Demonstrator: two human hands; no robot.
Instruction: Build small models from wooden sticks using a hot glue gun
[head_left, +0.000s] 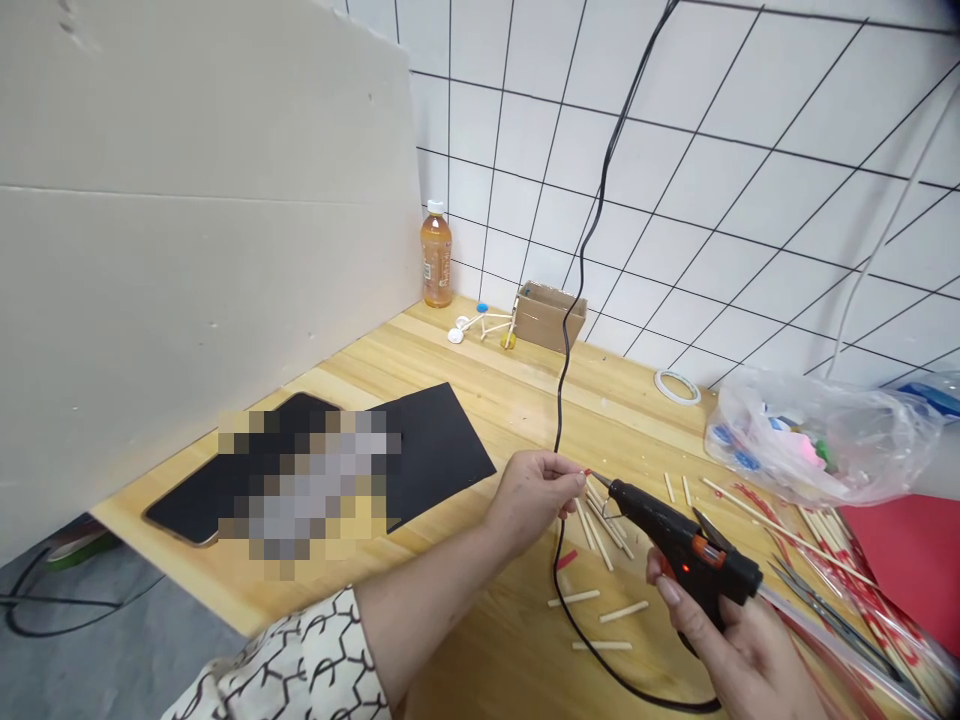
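Observation:
My right hand [739,630] is wrapped round the grip of a black glue gun [675,535], which has an orange part and a lit red light on its side. The gun's nozzle points left, at the fingertips of my left hand [532,495]. Those fingers are pinched together on a small red piece [589,472], mostly hidden, close by or touching the nozzle tip. Under the nozzle lie several short wooden sticks [596,525]. A few more cut sticks [624,611] and a red strip [567,560] rest nearer to me.
A black cord [566,370] hangs down across the table to the gun. Scissors [825,605], red paper [907,560] and a plastic bag [817,440] lie at the right. At the back stand a cardboard box [551,318], a stick model [487,322] and a bottle [436,255]. Black paper [442,450] lies left.

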